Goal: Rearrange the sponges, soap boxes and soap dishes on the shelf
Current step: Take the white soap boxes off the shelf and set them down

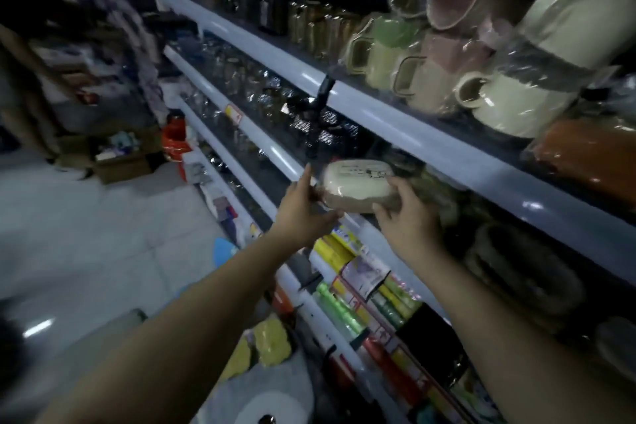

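Head view: both hands (pixel 303 208) (pixel 407 220) grip a wrapped soap box (pixel 356 184).

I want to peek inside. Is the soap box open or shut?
Shut. The soap box has its pale lid sitting flat on its base, held between both hands.

- I see two bare forearms entering from the bottom of the frame, no sleeves visible on either.
- My left hand (pixel 303 213), centre frame, is bare: no glove, ring or watch that I can make out.
- My right hand (pixel 406 217), just right of centre, is likewise bare, wrist uncovered.
- The picture is dim and blurred, so finer marks are unclear.
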